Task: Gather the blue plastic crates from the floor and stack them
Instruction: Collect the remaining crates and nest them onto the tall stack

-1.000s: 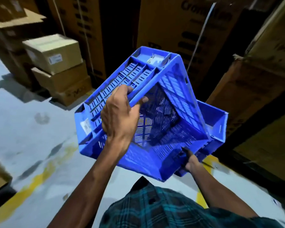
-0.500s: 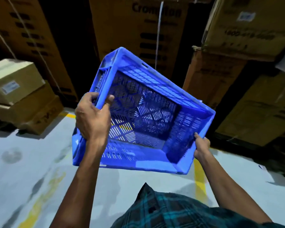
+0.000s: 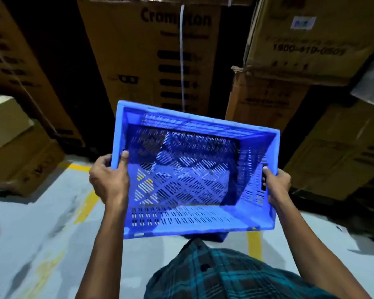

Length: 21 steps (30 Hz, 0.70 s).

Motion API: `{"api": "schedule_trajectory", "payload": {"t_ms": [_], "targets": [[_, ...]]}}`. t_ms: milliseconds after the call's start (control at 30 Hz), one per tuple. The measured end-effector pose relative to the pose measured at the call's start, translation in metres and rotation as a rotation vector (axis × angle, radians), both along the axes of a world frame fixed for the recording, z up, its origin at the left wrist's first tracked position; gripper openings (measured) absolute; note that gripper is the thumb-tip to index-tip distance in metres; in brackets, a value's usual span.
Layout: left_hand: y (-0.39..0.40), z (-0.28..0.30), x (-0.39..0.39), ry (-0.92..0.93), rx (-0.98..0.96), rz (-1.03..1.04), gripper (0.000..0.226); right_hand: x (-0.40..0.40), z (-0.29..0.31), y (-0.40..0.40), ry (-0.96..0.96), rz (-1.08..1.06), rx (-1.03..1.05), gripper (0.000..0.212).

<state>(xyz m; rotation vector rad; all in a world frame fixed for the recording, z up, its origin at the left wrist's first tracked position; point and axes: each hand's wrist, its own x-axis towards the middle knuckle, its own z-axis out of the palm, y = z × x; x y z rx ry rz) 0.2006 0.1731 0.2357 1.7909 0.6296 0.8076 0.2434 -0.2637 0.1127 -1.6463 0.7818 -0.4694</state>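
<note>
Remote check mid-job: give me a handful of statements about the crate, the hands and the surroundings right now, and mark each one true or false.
1. Both hands hold the blue slotted plastic crate. True: the left hand grips the left rim and the right hand grips the right wall.
2. The crate is full of small boxes. False: it is empty; its slotted bottom shows.
3. The crate's open side faces the camera. True.
4. The left thumb hooks over the rim into the crate. True.
5. The crate rests on the grey concrete floor. False: it is carried in the air.
6. Behind the crate is a bare white wall. False: tall brown cardboard boxes stand there.
</note>
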Motion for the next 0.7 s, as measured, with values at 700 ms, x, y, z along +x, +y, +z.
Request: {"api": "schedule_trajectory", "payload": {"t_ms": [700], "targets": [[-0.033,-0.069,0.267,0.238,-0.208,-0.316,0.046,0.127,0.04,-0.044,0.156,-0.23,-0.242,0.04]]}}
